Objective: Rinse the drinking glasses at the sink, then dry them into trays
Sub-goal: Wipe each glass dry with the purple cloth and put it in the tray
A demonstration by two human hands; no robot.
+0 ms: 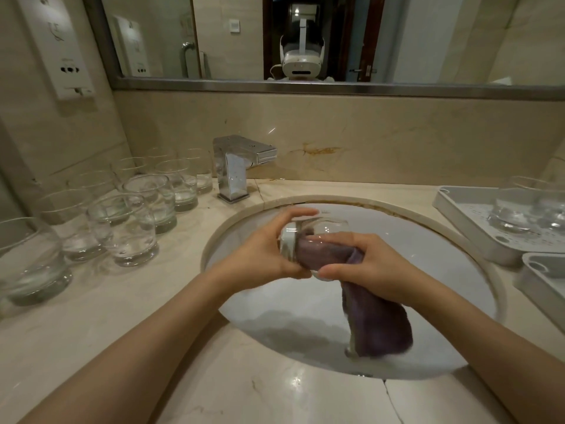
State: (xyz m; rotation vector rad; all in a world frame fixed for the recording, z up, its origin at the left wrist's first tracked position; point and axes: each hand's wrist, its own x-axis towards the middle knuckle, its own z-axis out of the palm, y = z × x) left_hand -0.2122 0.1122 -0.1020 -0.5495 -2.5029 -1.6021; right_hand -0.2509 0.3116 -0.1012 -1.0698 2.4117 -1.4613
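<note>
Over the sink (458, 270) both hands fill the middle: the left hand (260, 258) and right hand (370, 267) hold a glass (315, 237) with a purple cloth (379, 328) hanging into the basin, leaving open room behind them toward the faucet (235, 166). To the left, a crowd of glasses (128, 221) blocks the surface (91, 332) up to the wall. To the right, a white tray (467, 228) carrying glasses and a second tray (544, 280) stand at the rim. The near surface lies open.

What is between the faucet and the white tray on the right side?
In the head view, only bare marble counter and the sink's back rim lie between the faucet and the white tray.
</note>
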